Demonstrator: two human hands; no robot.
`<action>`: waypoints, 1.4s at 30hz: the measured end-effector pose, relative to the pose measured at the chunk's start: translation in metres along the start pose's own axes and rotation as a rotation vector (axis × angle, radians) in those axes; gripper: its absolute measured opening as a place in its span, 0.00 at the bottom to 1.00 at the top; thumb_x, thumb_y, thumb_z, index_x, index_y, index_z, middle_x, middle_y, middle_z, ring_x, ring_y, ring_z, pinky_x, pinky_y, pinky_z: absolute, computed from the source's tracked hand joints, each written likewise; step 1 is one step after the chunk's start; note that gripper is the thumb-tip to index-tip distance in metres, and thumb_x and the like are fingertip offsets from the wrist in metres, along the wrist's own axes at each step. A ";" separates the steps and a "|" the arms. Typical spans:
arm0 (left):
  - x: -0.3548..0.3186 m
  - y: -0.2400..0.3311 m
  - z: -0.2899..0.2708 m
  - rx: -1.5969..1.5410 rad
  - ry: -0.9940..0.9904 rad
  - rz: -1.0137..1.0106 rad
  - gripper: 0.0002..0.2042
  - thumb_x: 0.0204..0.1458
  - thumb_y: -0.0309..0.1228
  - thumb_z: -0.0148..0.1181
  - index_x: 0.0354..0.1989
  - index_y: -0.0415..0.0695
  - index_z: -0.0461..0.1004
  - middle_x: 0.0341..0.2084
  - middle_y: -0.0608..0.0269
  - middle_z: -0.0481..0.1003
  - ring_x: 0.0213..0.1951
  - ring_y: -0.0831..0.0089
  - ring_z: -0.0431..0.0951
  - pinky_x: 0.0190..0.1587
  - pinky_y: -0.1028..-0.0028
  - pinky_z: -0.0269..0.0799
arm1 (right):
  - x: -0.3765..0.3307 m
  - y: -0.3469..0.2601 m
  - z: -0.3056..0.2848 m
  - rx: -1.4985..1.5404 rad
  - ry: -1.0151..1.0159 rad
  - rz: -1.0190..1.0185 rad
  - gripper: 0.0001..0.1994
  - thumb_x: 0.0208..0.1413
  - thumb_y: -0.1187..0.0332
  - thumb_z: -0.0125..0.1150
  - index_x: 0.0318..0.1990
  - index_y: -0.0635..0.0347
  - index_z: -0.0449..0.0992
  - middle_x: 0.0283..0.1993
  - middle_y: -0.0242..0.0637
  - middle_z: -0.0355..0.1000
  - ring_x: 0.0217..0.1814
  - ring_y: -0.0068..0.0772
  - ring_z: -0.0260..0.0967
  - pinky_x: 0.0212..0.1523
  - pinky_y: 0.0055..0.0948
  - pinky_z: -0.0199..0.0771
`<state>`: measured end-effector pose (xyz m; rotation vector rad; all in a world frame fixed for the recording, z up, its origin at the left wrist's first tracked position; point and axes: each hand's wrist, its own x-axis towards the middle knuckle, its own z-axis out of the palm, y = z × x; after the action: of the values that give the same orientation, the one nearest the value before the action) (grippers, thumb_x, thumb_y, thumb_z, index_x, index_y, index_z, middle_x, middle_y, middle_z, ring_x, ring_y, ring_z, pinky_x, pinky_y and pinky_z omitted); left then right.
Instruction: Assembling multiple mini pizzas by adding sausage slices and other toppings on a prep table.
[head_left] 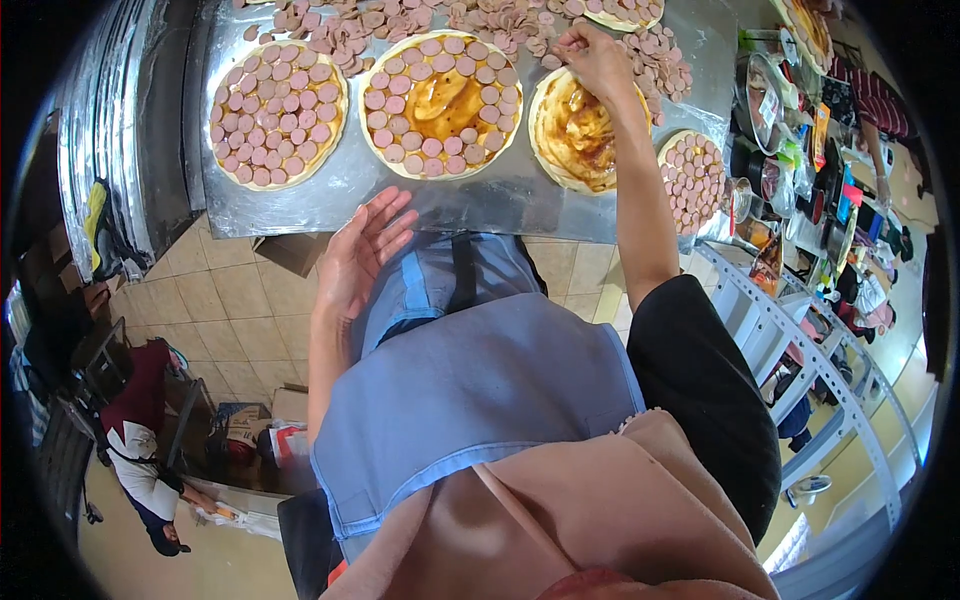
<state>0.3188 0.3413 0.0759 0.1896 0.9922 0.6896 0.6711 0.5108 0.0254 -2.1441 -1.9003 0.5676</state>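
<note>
My right hand (597, 62) is over the far edge of a sauced pizza base (575, 135) that bears no sausage slices in its visible part. Its fingers are bent together beside loose sausage slices; what they hold, if anything, is hidden. Palm up, my left hand (365, 250) is open just off the table's near edge, holding nothing. Above it lies a pizza (440, 105) with sausage slices ringing its rim and bare sauce in the middle. Two others, a left pizza (275, 115) and a right pizza (690, 180), are covered with slices.
Loose sausage slices (345, 30) are heaped along the far side of the metal table (540, 213). Another base (625, 10) sits at the far edge. Right are a metal frame (800, 370) and cluttered pans and bags. A person (145, 440) is at lower left, another (875, 105) at upper right.
</note>
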 end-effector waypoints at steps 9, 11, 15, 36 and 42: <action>0.004 0.000 0.004 0.021 -0.004 -0.004 0.28 0.62 0.46 0.44 0.62 0.35 0.57 0.60 0.50 0.63 0.59 0.62 0.67 0.59 0.69 0.66 | -0.016 0.014 -0.002 0.408 0.081 0.055 0.08 0.49 0.67 0.66 0.34 0.62 0.78 0.28 0.33 0.75 0.31 0.20 0.70 0.33 0.22 0.69; 0.004 0.001 0.005 0.030 -0.015 -0.008 0.29 0.62 0.46 0.44 0.63 0.35 0.57 0.60 0.51 0.62 0.59 0.62 0.67 0.59 0.69 0.65 | -0.017 0.004 -0.004 0.514 0.047 0.031 0.08 0.50 0.68 0.66 0.34 0.61 0.78 0.29 0.33 0.75 0.31 0.20 0.70 0.33 0.22 0.69; 0.004 -0.002 0.003 0.026 -0.029 -0.010 0.29 0.62 0.47 0.44 0.63 0.35 0.56 0.60 0.51 0.62 0.59 0.62 0.67 0.60 0.69 0.65 | -0.035 -0.050 0.010 0.804 -0.175 -0.077 0.08 0.50 0.68 0.66 0.35 0.61 0.78 0.30 0.33 0.76 0.33 0.19 0.70 0.34 0.23 0.70; 0.000 -0.002 -0.004 -0.026 -0.002 0.036 0.28 0.62 0.46 0.41 0.63 0.35 0.57 0.60 0.51 0.62 0.59 0.62 0.66 0.60 0.69 0.64 | -0.068 -0.117 0.076 0.116 0.018 -0.554 0.06 0.54 0.63 0.59 0.38 0.51 0.76 0.36 0.31 0.70 0.41 0.35 0.70 0.40 0.34 0.71; 0.001 -0.001 -0.004 -0.010 0.007 0.031 0.29 0.62 0.47 0.41 0.63 0.35 0.57 0.60 0.50 0.63 0.59 0.62 0.66 0.61 0.69 0.64 | -0.064 -0.109 0.072 0.160 0.048 -0.526 0.07 0.54 0.65 0.59 0.39 0.49 0.78 0.37 0.31 0.70 0.41 0.35 0.70 0.41 0.33 0.72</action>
<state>0.3168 0.3408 0.0727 0.1949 0.9942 0.7241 0.5369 0.4568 0.0145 -1.4584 -2.1849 0.5258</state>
